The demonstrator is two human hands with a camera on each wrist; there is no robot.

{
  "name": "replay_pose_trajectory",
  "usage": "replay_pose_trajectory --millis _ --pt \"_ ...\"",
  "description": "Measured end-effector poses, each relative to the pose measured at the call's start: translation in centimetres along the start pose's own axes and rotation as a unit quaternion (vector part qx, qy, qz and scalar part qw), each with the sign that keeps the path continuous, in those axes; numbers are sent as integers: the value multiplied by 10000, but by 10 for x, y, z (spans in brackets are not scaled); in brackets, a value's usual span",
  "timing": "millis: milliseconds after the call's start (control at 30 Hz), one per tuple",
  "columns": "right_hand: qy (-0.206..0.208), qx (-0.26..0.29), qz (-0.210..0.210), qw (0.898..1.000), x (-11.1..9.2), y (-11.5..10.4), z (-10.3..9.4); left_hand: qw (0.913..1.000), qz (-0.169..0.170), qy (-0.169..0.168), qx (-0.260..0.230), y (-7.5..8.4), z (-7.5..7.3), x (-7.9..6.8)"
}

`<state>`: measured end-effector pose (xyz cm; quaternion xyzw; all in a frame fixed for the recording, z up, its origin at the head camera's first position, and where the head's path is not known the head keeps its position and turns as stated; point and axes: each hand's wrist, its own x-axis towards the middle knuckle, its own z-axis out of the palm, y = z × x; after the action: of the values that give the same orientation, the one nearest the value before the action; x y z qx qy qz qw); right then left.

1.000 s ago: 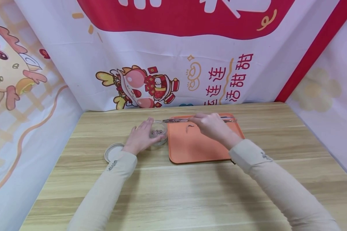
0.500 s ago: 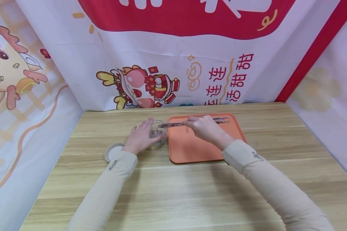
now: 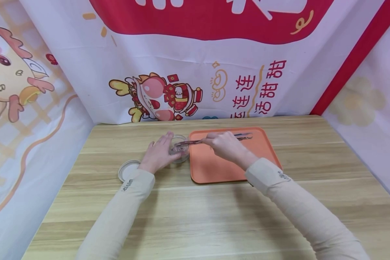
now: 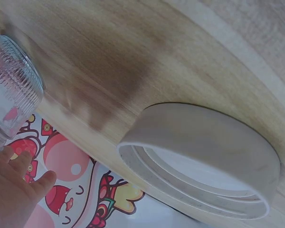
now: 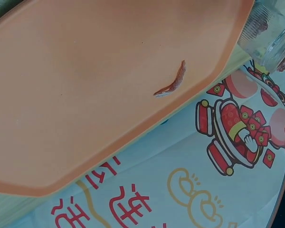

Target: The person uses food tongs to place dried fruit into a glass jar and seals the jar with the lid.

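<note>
My left hand [image 3: 157,153] holds a small clear glass jar [image 3: 183,157], thumb on the near side and fingers on the far side. Dark reddish bits lie inside the jar; its ribbed wall shows in the left wrist view. In my right hand [image 3: 225,145] is a pair of long metal tweezers [image 3: 192,142], gripped along the middle, with the tips over or inside the jar's mouth. Beneath that hand lies an orange tray [image 3: 211,171]. A small curved reddish-brown piece [image 5: 173,85] rests on it near one edge, in the right wrist view.
A round white lid [image 4: 199,133] lies on the wooden table [image 3: 195,216] left of the jar, close to my left cuff. A printed cloth [image 3: 188,54] hangs along the table's back edge, and more cloth hangs at both sides.
My right hand has moved left and slightly toward me, bringing the tweezers' tips from beside the jar's rim to its mouth. The left hand and the jar have stayed in place.
</note>
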<state>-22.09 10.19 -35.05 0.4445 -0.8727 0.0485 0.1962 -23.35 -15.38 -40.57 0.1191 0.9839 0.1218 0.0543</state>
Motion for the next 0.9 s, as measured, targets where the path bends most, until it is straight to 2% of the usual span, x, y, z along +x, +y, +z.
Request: replay_pose_trajectory --millis 367,700,900 --pt "214 -116 -162 9996 -1 0 3 10000 14 7 36 1 0 0" --pt "158 -240 57 9996 -5 4 0 10000 13 15 45 -1 3 2" --pt "505 -373 118 9980 -11 12 -4 10000 -19 11 -18 0 3 1"
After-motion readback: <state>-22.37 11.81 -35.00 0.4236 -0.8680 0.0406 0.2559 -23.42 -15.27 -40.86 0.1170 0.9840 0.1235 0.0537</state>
